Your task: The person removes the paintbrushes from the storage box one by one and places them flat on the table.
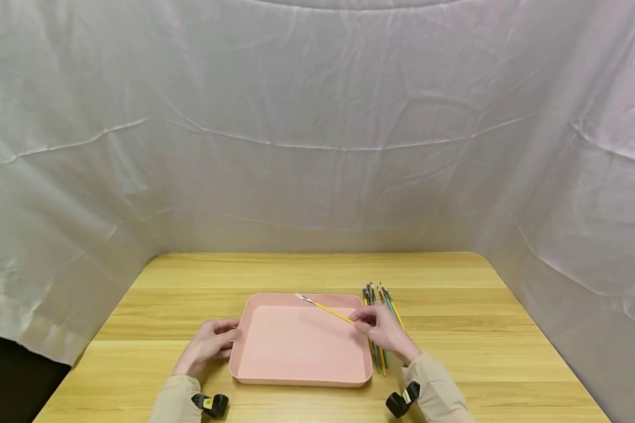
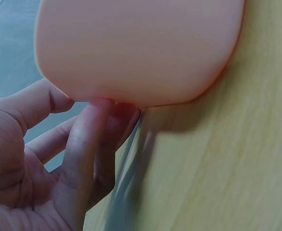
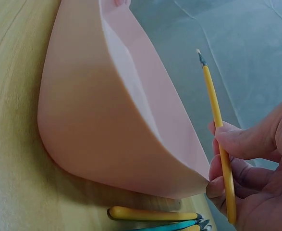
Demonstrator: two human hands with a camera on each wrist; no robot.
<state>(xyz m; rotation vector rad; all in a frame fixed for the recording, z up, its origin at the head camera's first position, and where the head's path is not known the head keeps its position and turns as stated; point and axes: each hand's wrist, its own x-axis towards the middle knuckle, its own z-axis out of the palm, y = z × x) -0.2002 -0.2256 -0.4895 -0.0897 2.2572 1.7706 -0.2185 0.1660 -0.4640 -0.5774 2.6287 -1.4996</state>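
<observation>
A yellow paintbrush (image 1: 332,311) with a pale tip is pinched between the thumb and fingers of my right hand (image 1: 386,332). The brush slants over the right back part of a shallow pink tray (image 1: 296,346), its tip pointing to the back left. At the tray's left side, my left hand (image 1: 207,346) holds the wall, thumb and fingers gripping the edge. From the left wrist, the tray's outer wall (image 2: 141,53) shows close up. In the right wrist view the held brush (image 3: 219,125) stands beside the tray's right end (image 3: 97,115).
Several more paintbrushes (image 1: 379,359), with yellow and green handles, lie along the tray's right side, partly under my right hand. Everything rests on a wooden table (image 1: 487,358). A pale grey curtain (image 1: 317,188) encloses the back and sides.
</observation>
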